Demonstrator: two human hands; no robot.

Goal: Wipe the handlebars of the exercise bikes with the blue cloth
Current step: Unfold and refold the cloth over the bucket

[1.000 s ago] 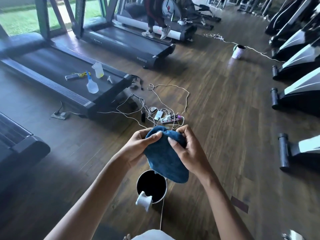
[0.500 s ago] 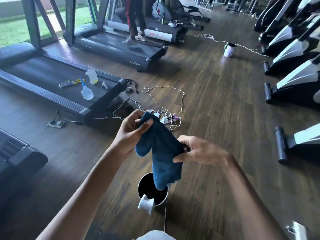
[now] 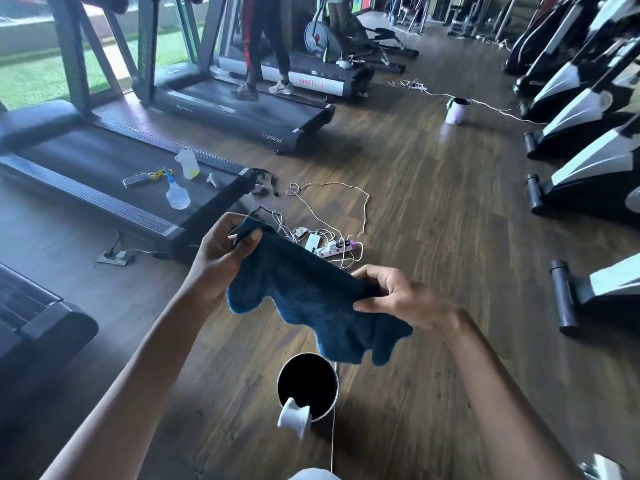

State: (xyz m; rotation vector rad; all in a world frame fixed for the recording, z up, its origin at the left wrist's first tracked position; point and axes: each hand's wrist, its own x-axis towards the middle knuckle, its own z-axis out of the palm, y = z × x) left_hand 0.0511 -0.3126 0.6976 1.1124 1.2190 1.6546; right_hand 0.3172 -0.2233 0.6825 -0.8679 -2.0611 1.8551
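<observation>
A gym: treadmills (image 3: 114, 181) line the frame's left, exercise bikes (image 3: 588, 161) the right, on a wooden floor (image 3: 433, 209).

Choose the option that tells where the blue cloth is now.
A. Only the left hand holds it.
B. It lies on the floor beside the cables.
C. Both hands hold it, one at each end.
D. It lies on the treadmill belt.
C: the left hand pinches one end of the blue cloth and the right hand pinches the other, so it stretches between them in the air.
</observation>
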